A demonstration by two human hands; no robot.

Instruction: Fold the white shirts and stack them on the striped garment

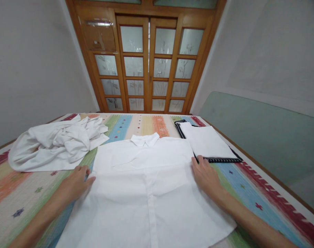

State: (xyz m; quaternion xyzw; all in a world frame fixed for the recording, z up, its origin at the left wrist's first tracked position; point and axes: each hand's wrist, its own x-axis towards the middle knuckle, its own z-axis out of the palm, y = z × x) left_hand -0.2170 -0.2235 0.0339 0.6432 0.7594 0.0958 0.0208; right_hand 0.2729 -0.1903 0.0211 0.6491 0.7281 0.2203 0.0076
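A white collared shirt [126, 203] lies spread before me, its collar [144, 139] at the far end and a placket-like strip running down the middle. My left hand [80, 181] is at the shirt's left edge, fingers curled and thumb over the cloth, apparently pinching the edge. At the opposite edge, my right hand [205, 174] has its bent fingers on the cloth, and its thumb is hidden. Just beyond my right fingers lies a folded white cloth [208, 141] on top of a black item with white striped trim [218, 160].
Crumpled white fabric [58, 143] sits at the far left. Beneath everything is a multicoloured striped cover [249, 203]. A pale green panel [260, 127] rises along the right side. Wooden doors with glass panes [149, 65] stand beyond the far edge, between grey walls.
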